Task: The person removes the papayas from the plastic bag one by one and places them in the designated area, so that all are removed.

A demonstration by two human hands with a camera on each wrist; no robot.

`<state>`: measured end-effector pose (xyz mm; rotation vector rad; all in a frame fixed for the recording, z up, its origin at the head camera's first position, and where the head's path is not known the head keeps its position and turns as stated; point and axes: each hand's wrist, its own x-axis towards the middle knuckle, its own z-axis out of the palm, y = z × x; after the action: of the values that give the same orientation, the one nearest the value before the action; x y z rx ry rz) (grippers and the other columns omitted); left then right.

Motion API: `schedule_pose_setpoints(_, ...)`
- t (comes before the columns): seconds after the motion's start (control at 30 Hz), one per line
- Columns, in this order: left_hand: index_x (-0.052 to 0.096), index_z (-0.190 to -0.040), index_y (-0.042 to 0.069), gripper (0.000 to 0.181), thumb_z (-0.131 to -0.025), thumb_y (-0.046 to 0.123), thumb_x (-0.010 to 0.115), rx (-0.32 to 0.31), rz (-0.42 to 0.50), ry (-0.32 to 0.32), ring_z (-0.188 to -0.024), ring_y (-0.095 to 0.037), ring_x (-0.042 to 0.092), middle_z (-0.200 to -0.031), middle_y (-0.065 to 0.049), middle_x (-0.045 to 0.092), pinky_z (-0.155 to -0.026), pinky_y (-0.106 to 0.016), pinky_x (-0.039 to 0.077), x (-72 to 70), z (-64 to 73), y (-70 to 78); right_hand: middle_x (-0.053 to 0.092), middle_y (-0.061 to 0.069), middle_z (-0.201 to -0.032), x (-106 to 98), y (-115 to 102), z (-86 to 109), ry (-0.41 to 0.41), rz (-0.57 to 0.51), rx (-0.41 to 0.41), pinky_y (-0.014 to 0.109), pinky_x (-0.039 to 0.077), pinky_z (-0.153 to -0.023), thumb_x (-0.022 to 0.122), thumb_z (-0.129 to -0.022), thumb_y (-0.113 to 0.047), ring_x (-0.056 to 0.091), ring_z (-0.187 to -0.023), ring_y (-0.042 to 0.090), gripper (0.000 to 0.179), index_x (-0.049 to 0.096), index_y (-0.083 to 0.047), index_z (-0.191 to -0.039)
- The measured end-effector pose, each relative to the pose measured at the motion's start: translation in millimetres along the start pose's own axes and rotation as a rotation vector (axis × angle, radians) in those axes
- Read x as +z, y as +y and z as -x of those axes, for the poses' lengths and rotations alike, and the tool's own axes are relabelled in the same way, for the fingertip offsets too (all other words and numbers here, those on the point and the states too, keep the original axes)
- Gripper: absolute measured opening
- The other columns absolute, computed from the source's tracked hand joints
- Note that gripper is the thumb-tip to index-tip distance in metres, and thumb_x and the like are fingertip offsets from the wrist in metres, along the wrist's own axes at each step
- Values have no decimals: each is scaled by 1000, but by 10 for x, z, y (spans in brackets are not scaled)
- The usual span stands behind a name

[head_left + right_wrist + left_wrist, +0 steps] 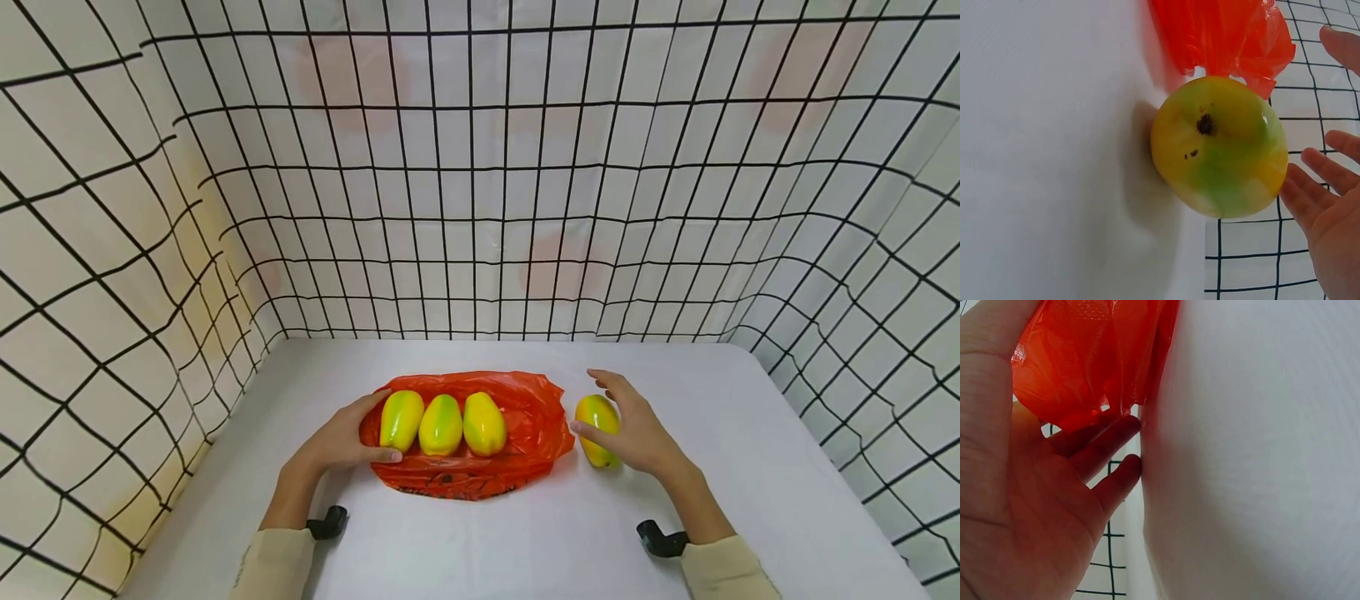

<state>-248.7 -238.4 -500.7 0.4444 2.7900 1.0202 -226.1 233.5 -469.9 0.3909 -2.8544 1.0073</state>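
Beige sleeve (273,567) at near left, black wrist piece (327,523) by its cuff. Left hand (348,433) lies at the left end of a red plastic bag (536,408): thumb on the near side, fingers farther back, a wide gap between. Fingers look loosely extended; cannot tell whether any film is pinched.

Next rightward, three yellow-green fruits side by side on red film: left fruit (402,421), middle fruit (441,425), right fruit (484,425). Whether they lie within the bag or on its folded top, cannot tell. Right of them the film is crumpled and slack. Likely trouble: a sharp tug at the left end could slide the film and roll the row apart; thin plastic might also tear under fingertip strain.

Fourth fruit (597,408) lies on the white table (480,550), just right of the bag. Right hand (637,429) sits around its right side, thumb and fingers wide apart. In the right wrist view the thumb stands clear; fingertip contact cannot be told, but no firm hold shows. Its skin looks smooth and rounded: an uneven squeeze could spin it loose, or a sideways nudge send it against the slack film, crumpling that edge inward.
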Motion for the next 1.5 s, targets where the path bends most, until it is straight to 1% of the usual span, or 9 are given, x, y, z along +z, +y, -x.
schedule_pose_setpoints(0.1, 33, -146, 40, 102, -60, 61, 82, -5, 4, 0, -126, -18, 47, -144, 10, 45, -94, -45, 54, 6, 6, -5, 38, 3, -150, 20, -19, -6, 5, -25, -23, 62, 43, -101, 71, -82, -53, 43, -132, 31, 82, 30, -30, -149)
schedule_pose_setpoints(0.3, 35, -145, 41, 101, -59, 63, 83, -24, 13, -2, -125, -17, 47, -142, 12, 46, -92, -45, 55, 28, 10, -20, 42, 2, -146, 69, -66, -21, 2, -53, -51, 58, 46, -99, 71, -81, -55, 45, -131, 32, 81, 32, -32, -148)
schedule_pose_setpoints(0.5, 34, -144, 43, 100, -59, 63, 83, -27, 14, -1, -124, -16, 47, -140, 14, 46, -91, -44, 55, 30, 3, -22, 39, 1, -151, 103, -184, -53, -5, -75, -58, 58, 47, -100, 69, -83, -55, 46, -131, 31, 79, 32, -31, -148)
schedule_pose_setpoints(0.7, 34, -146, 39, 101, -60, 62, 83, -11, 14, 0, -125, -19, 47, -143, 9, 46, -92, -45, 55, 8, 3, -16, 43, -2, -147, 161, -289, -110, -12, -88, -63, 56, 47, -99, 70, -82, -56, 46, -131, 27, 78, 32, -34, -147)
schedule_pose_setpoints(1.0, 35, -146, 41, 101, -60, 62, 83, -16, 31, -11, -123, -19, 48, -142, 9, 46, -90, -44, 56, 4, -4, 11, 43, -4, -147, 229, -403, -134, -30, -115, -109, 56, 46, -101, 68, -81, -60, 49, -129, 26, 80, 33, -31, -147)
schedule_pose_setpoints(1.13, 35, -146, 39, 102, -59, 63, 82, -18, 17, -15, -124, -20, 48, -143, 8, 46, -91, -45, 55, 2, 3, 23, 47, -2, -144, 257, -447, -149, -28, -127, -123, 57, 48, -98, 67, -81, -61, 52, -125, 25, 77, 35, -35, -145)
schedule_pose_setpoints(1.27, 35, -144, 42, 99, -60, 62, 83, -7, 15, -13, -123, -17, 48, -140, 12, 47, -91, -44, 55, -1, -6, 35, 47, -1, -144, 281, -495, -175, -37, -141, -115, 57, 48, -98, 68, -80, -62, 53, -125, 24, 77, 34, -38, -145)
schedule_pose_setpoints(1.33, 35, -143, 44, 97, -61, 60, 83, 4, 20, -9, -122, -15, 48, -138, 15, 48, -91, -42, 55, -3, -19, 38, 46, 0, -146, 292, -532, -186, -54, -153, -108, 56, 48, -99, 68, -81, -62, 53, -126, 25, 78, 33, -36, -146)
schedule_pose_setpoints(1.5, 35, -143, 45, 96, -61, 61, 83, -2, 16, -3, -121, -14, 48, -137, 17, 47, -91, -42, 55, -1, -15, 22, 44, 2, -147, 359, -625, -205, -105, -204, -80, 51, 49, -100, 68, -80, -62, 51, -129, 23, 81, 34, -31, -147)
